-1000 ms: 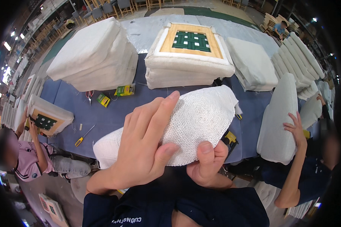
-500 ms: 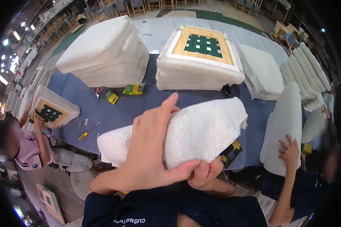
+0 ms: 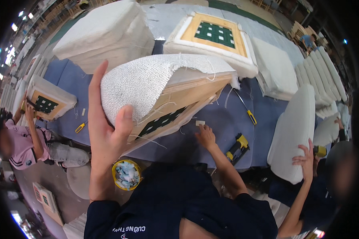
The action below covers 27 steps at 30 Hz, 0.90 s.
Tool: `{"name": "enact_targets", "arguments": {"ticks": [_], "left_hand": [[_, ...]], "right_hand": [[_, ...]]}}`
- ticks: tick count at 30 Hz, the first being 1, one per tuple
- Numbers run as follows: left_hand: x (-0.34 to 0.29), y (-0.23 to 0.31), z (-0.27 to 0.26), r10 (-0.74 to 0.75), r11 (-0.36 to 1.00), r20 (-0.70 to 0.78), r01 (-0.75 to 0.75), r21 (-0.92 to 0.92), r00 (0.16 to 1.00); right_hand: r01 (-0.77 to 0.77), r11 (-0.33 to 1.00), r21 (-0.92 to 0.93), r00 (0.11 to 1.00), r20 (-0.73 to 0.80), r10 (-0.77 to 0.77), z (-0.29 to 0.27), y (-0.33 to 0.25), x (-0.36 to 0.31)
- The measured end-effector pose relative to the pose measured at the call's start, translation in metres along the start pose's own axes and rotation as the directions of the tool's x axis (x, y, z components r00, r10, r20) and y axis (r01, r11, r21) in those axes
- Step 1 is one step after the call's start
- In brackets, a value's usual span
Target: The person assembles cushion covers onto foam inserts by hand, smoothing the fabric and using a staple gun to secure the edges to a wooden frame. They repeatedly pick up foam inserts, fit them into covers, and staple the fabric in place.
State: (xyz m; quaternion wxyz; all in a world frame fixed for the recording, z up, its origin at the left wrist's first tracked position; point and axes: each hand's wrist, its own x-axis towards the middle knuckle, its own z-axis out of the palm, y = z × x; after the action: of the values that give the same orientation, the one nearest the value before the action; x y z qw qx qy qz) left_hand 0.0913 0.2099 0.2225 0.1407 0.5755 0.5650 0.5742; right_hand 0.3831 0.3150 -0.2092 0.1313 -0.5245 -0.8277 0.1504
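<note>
My left hand (image 3: 109,127) grips one end of a padded seat cushion (image 3: 135,87) and holds it tilted up over the blue table. White woven fabric covers its top, and loose threads hang from the cut edge. The underside shows a wooden frame with green webbing (image 3: 163,121). Beyond the cushion's lower edge, my right hand (image 3: 206,138) is down at the table with its fingertips closed on the near edge of a small pale label (image 3: 200,123). A yellow-and-black staple gun (image 3: 238,148) lies to the right of that hand.
Yellow-handled screwdrivers (image 3: 251,116) lie on the table (image 3: 267,113). Stacked cushions (image 3: 103,36) stand at the far side. A yellow bucket (image 3: 126,175) of scraps sits below the near edge. Co-workers handle cushions at left (image 3: 48,97) and right (image 3: 293,135).
The cushion has been tipped up, exposing its wooden underside. My right hand has left it and moved down to the label on the table. My left hand has shifted to the cushion's left end.
</note>
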Motion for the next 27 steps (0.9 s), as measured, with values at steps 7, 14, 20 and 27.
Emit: {"name": "enact_targets", "arguments": {"ticks": [7, 14, 20, 27], "left_hand": [[-0.005, -0.002, -0.002, 0.147, 0.954, 0.048, -0.155, 0.257, 0.988], [-0.021, 0.021, 0.012, 0.141, 0.937, 0.064, -0.154, 0.312, 0.988], [-0.032, 0.032, 0.018, 0.132, 0.928, 0.029, -0.133, 0.349, 0.991], [-0.046, 0.049, 0.038, 0.156, 0.937, 0.059, -0.167, 0.307, 0.986]], "right_hand": [[-0.019, 0.974, -0.228, 1.000, 0.014, 0.023, 0.069, 0.050, 0.020], [0.126, 0.925, 0.359, 0.745, 0.581, -0.327, -0.077, -0.001, 0.044], [0.358, 0.320, 0.877, 0.754, -0.069, -0.653, -0.383, -0.142, 0.018], [0.681, 0.522, 0.514, 0.732, -0.498, -0.465, -0.418, -0.233, 0.014]]}}
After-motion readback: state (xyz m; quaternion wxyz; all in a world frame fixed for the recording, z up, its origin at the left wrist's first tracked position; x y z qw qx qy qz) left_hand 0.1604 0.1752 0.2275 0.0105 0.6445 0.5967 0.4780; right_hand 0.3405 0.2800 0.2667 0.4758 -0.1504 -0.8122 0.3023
